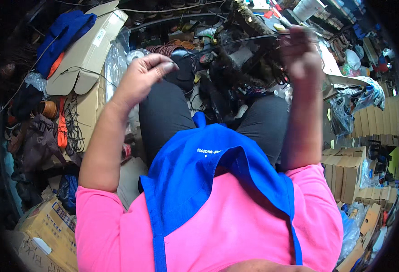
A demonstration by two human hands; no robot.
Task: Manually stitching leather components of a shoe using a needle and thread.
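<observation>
Hands apart. Left hand [146, 75]: thumb and fingers close together, any contents indiscernible. Right hand [301, 54]: blurred, grip unclear. Thin, dark, cord-like strand [254, 39] runs toward it; probably light, flexible, best pinched near an end. Brown cardboard boxes [344, 174] stand at right.

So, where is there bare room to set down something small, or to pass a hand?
The cardboard sheet is mostly bare between the blue cloth and clear plastic, but seems tilted. A hand could probably pass between the left hand and right hand, over the dark trousers. Piled things crowd the space ahead; stacked boxes crowd the right.
</observation>
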